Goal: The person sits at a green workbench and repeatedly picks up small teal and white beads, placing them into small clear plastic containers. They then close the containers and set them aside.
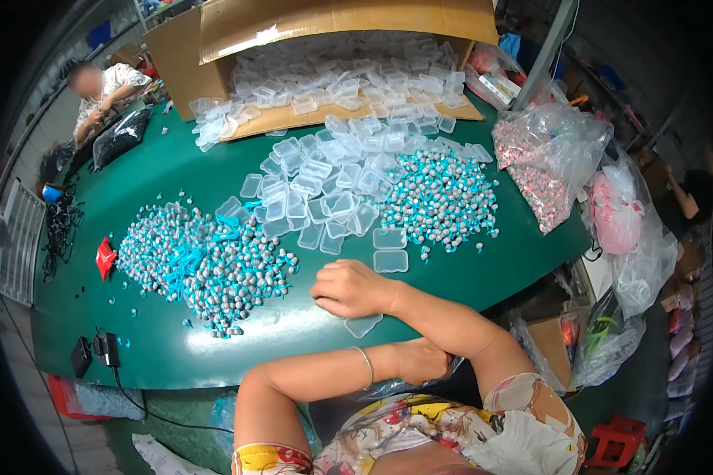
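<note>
Near the frame's centre, the right hand is curled loosely on the green table, just above a clear lid. The left hand, lower centre, is probably closed on a plastic bag. Small pieces should be picked singly from the teal-and-grey pile at centre left.

Cardboard box: brown, open, lying on its side far beyond the right hand, spilling clear plastic cases.
Small clear case: flat and rounded, partly under the right hand's wrist.
Clear bags: right of and beyond that hand, stuffed with small pink-and-white pieces.
Red packet: small, well to the left of that hand, beside the teal pile.
</note>
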`<state>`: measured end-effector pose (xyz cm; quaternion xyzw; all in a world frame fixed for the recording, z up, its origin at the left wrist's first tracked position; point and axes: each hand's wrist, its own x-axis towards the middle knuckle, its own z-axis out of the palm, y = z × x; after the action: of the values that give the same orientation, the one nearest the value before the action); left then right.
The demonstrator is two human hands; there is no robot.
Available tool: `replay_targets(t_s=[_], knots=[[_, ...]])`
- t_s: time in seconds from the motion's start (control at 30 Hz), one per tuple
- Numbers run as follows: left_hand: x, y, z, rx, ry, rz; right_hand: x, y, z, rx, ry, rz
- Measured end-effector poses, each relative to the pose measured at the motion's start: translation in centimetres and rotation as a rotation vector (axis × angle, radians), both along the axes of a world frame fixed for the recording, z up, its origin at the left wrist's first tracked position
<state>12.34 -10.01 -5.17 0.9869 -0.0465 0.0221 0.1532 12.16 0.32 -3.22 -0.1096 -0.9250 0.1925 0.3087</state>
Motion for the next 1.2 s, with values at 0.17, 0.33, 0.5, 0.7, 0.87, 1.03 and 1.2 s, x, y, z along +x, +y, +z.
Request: replay_targets(t_s=[0.17,0.33,0.5,0.7,0.87,1.03,1.2], knots=[[-0.1,-0.1,-0.1,0.029,-0.03,0.012,0.0,-0.1,0.1,-0.001,-0.009,-0.001],[-0.3,0.0,0.5,0.026,-0.023,0.013,-0.1,-0.2,0.2,-0.005,-0.006,0.001],[-0.1,-0.1,-0.1,0.021,-0.038,0.013,0.1,-0.1,0.0,-0.021,-0.031,-0.007],[-0.1,-0.3,-0.7,0.005,-0.029,0.022,-0.1,-0.1,0.0,-0.025,-0.044,-0.005],[0.4,0.0,-0.8,0.046,0.048,-0.021,-0.1,-0.1,0.3,-0.04,-0.041,-0.007],[0.6,-0.3,-1.3,-0.002,-0.014,0.01,-0.1,0.0,0.5,-0.038,-0.017,-0.018],[0.6,-0.2,-1.2,-0.002,-0.065,-0.016,-0.3,-0.1,0.9,-0.05,-0.034,-0.018]])
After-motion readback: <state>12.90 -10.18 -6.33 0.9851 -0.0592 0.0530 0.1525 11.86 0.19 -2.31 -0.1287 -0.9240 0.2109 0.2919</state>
